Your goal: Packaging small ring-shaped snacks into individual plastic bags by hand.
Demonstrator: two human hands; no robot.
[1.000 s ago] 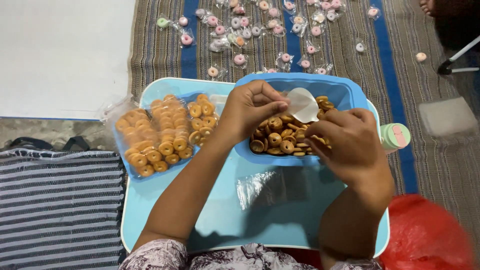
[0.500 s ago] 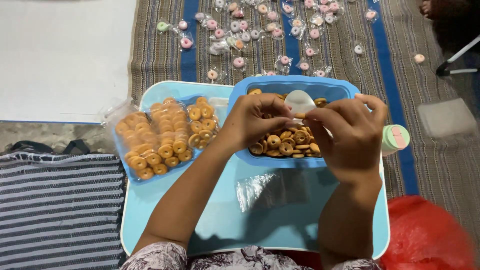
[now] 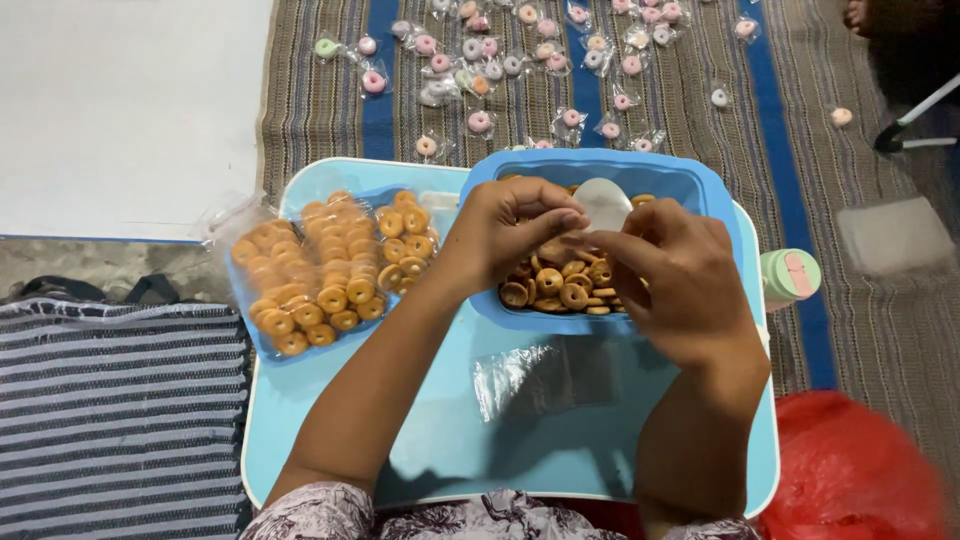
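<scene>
My left hand (image 3: 505, 235) and my right hand (image 3: 672, 280) meet over a blue tub (image 3: 690, 180) of small ring-shaped biscuits (image 3: 560, 285). Together their fingertips pinch a small white round lid-like piece (image 3: 603, 205) above the biscuits. The tub stands on a light blue tray table (image 3: 450, 440). Left of the tub lies a clear bag packed with rows of the same ring biscuits (image 3: 320, 265). A flat empty clear plastic bag (image 3: 545, 375) rests on the tray below the tub.
Many small wrapped pink and white ring candies (image 3: 500, 55) are scattered on the striped mat beyond the tray. A green and pink capped container (image 3: 790, 275) sits at the tray's right edge. A red plastic bag (image 3: 850, 475) lies lower right; striped cloth (image 3: 110, 410) lower left.
Both hands have lifted from the biscuits and come together, and the white piece now sits between their fingertips higher over the tub.
</scene>
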